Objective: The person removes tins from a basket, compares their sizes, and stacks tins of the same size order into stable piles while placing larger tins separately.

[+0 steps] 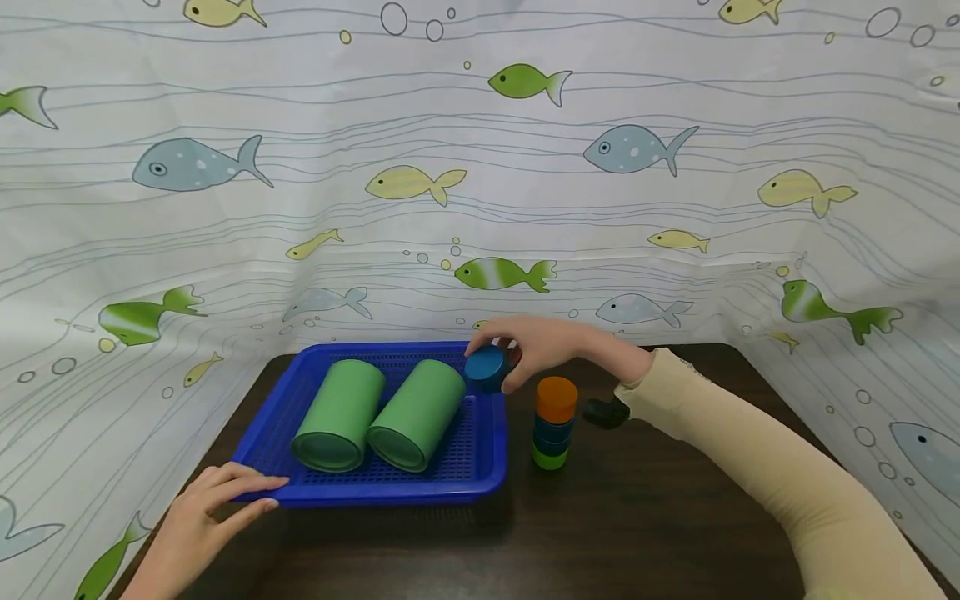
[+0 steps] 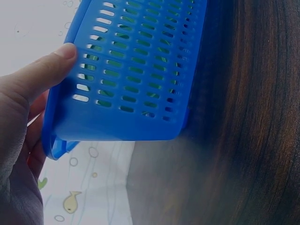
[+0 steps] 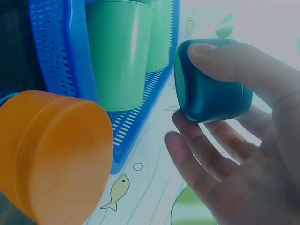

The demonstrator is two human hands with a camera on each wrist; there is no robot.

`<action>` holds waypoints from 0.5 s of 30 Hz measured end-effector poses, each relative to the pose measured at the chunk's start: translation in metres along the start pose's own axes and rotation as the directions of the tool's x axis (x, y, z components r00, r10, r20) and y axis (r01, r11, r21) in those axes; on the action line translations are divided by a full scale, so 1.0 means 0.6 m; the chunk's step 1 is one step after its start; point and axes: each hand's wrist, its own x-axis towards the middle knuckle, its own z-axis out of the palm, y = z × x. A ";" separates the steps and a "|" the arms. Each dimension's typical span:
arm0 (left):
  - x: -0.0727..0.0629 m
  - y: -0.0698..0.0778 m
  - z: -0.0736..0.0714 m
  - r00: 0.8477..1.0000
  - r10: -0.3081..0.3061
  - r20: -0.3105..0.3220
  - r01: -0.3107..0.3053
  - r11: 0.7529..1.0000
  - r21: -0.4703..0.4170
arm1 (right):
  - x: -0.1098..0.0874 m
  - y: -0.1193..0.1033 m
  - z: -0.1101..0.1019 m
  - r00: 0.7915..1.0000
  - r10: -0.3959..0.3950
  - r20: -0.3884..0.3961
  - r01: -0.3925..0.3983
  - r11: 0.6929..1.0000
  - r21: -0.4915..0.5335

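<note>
My right hand (image 1: 543, 346) holds a small dark blue cup (image 3: 215, 84) between thumb and fingers, above the right back part of a blue plastic basket (image 1: 480, 492). My left hand (image 1: 206, 517) grips that basket's rim at its near left corner; in the left wrist view the thumb (image 2: 58, 58) lies on the outer side and the other fingers are partly hidden behind the rim. Inside the basket, two large green cups (image 1: 341, 412) lie on their sides. Just right of the basket stands a stack of small cups, an orange cup (image 1: 557, 400) on top, blue below and a green cup (image 1: 550, 458) at the bottom.
A dark wooden table (image 1: 645, 500) lies beneath everything. A white cloth (image 1: 480, 208) printed with fish rises behind and along both sides. Under the right sleeve (image 1: 750, 450) sits a black object (image 1: 606, 412), partly covered by the cuff.
</note>
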 end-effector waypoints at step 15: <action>0.002 0.002 -0.003 1.000 -0.022 0.006 0.022 0.999 0.026 | -0.058 -0.012 0.018 0.864 0.179 -0.471 -0.145 0.984 0.107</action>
